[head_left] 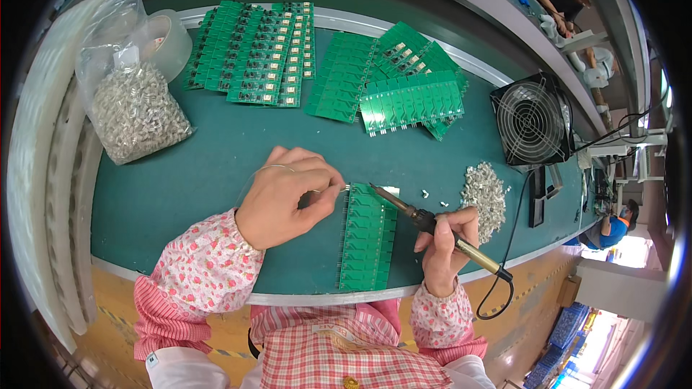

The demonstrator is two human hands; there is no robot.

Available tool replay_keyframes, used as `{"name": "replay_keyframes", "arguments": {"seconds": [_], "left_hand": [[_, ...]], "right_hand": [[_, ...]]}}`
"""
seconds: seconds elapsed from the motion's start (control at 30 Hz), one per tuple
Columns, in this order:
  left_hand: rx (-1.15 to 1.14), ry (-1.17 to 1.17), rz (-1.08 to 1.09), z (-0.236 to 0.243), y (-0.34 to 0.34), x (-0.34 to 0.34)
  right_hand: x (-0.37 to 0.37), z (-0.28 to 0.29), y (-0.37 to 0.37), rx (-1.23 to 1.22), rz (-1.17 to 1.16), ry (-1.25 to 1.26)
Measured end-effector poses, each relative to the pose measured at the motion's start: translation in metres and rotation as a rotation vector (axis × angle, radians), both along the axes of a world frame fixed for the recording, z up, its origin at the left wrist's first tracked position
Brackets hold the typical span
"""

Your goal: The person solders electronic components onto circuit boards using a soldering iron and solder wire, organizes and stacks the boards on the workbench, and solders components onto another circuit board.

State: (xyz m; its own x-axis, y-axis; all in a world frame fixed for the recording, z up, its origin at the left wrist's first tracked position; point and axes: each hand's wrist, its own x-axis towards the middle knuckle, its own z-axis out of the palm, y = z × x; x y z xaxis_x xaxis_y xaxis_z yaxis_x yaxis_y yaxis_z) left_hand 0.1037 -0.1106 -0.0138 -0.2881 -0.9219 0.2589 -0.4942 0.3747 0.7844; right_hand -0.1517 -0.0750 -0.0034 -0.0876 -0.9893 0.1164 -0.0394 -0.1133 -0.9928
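A green circuit board panel (366, 245) lies on the bench in front of me, its row of small boards running toward me. My left hand (292, 194) is closed in a pinch at the panel's far left corner. Thin solder wire (261, 169) loops round its fingers, and a small white connector (347, 188) shows at the fingertips; whether they grip it is partly hidden. Held like a pen in my right hand (448, 245) is a soldering iron (418, 217). Its tip points left, over the panel's far end, a short way from my left fingertips.
Loose white connectors (484, 198) lie heaped at right, near a black fan (532, 121). Green panels (414, 101) are stacked at the back, beside populated boards (263, 57). A bag of connectors (137, 112) and a tape roll (167, 47) stand at left. The iron's cable (507, 252) hangs over the edge.
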Motion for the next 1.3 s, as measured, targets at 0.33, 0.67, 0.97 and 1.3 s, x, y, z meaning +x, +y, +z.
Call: {"name": "replay_keyframes", "arguments": {"seconds": [0.33,0.67,0.97,1.3], "left_hand": [[-0.052,-0.019,-0.088,0.0013,0.0024,0.0022],[-0.05,-0.081,-0.071,0.0019,0.0025,-0.0028],[-0.056,-0.068,-0.064,0.001,0.0016,-0.004],[-0.049,-0.042,-0.056,0.0022,0.0017,-0.0025]], "right_hand": [[0.0023,0.0002,0.0088,0.049,0.045,-0.039],[0.0045,0.0009,0.0075,0.068,0.091,-0.013],[0.0019,-0.0014,0.0075,0.031,0.12,0.02],[0.0014,-0.0034,0.0095,0.028,0.094,0.022]]}}
